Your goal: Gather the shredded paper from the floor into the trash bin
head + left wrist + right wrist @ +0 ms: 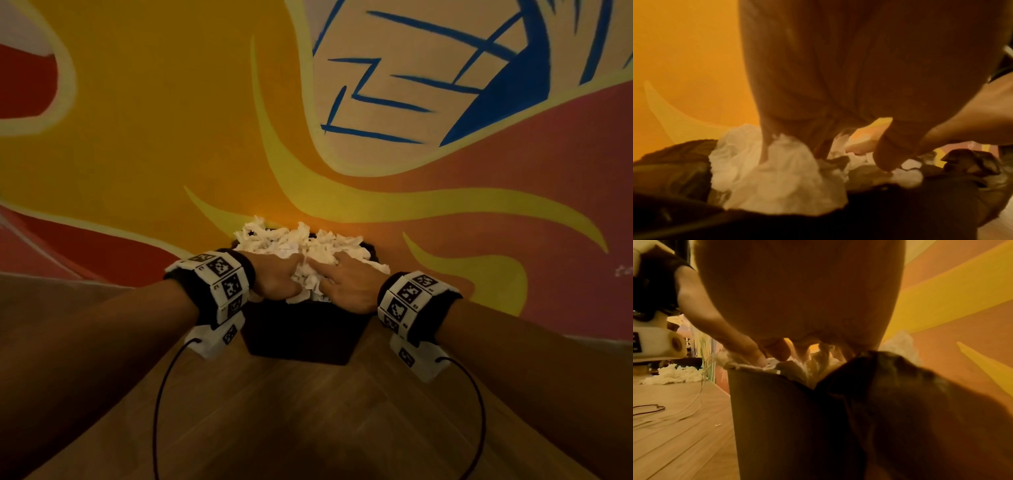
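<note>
1. Nearest us, bare wooden floor (308, 411), with black cables (156, 411) looping off both wrist units at 7 and 5 o'clock.
2. Dead centre, the dark trash bin (298, 332) stands on the floor, right against the wall.
3. On top of it, both hands are down on the heap! Left hand (277, 279) at 9 o'clock of the pile, fingers spread and relaxed, pressing in; right hand (346, 286) at 3 o'clock, fingers straight and splayed, flat on the paper.
4. The shredded paper (301, 246) is piled above the bin's rim, spilling toward 12 o'clock.
5. The right wrist view catches another clump of paper (674, 374) lying on the floor, well apart.
6. Behind everything, a painted wall (171, 137): orange, yellow, blue strokes.
</note>
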`<move>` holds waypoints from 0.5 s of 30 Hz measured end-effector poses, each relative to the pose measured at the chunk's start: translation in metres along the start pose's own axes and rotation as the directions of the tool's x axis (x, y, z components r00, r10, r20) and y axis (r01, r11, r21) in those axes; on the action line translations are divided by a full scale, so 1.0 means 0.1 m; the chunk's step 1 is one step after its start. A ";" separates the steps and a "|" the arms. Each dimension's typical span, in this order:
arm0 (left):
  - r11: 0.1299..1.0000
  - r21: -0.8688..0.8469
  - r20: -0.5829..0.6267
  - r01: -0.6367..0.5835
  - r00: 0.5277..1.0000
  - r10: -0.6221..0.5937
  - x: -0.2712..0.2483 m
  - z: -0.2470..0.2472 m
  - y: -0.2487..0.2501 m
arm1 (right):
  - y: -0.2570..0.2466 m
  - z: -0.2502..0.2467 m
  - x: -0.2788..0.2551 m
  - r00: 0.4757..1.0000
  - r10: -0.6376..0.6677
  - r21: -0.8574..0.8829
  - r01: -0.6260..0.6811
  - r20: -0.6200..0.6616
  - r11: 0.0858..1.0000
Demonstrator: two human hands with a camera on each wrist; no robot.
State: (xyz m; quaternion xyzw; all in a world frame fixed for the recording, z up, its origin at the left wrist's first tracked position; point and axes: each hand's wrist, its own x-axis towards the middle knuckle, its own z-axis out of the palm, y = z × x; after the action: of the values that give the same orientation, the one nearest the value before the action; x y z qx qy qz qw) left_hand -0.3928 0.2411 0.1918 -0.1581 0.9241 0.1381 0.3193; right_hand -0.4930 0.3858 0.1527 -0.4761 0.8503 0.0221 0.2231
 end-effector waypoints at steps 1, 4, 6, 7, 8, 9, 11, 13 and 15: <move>1.000 -0.007 -0.001 0.005 1.000 -0.005 0.01 -0.01 0.00 | 0.00 0.00 0.02 1.000 0.004 0.011 -0.004 0.020 1.000; 1.000 -0.023 0.005 -0.008 1.000 0.008 0.05 -0.07 0.00 | 0.01 -0.01 0.11 0.999 -0.021 0.032 0.022 -0.030 0.999; 1.000 -0.017 0.028 -0.007 1.000 0.007 0.10 -0.09 -0.01 | 0.03 -0.04 0.16 1.000 -0.009 0.054 0.009 -0.005 0.999; 1.000 0.000 0.035 -0.006 0.999 0.006 0.12 -0.08 -0.02 | 0.03 -0.06 0.17 0.999 0.009 0.073 -0.013 0.052 0.997; 1.000 0.021 0.044 0.003 0.999 -0.004 0.15 -0.06 -0.03 | 0.02 -0.06 0.18 0.995 0.020 0.071 -0.027 0.097 0.997; 0.999 0.035 0.048 0.017 0.999 -0.018 0.15 -0.04 -0.02 | 0.01 -0.07 0.18 0.993 0.025 0.051 -0.031 0.120 0.998; 0.998 0.050 0.052 0.032 0.998 -0.035 0.17 0.00 0.00 | -0.04 -0.06 0.18 0.992 0.037 0.019 -0.039 0.124 0.999; 0.998 0.061 0.047 0.024 0.999 -0.027 0.16 0.01 0.05 | -0.08 -0.05 0.16 0.993 0.034 0.007 -0.036 0.116 0.999; 0.998 0.064 0.035 0.013 0.999 -0.015 0.14 0.01 0.04 | -0.04 -0.04 0.15 0.990 0.020 -0.008 -0.019 0.140 1.000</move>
State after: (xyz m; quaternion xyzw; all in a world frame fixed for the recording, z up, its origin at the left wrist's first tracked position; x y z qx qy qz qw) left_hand -0.4049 0.2422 0.1828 -0.1519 0.9210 0.1093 0.3416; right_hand -0.4977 0.3709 0.1508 -0.4660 0.8370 0.0606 0.2804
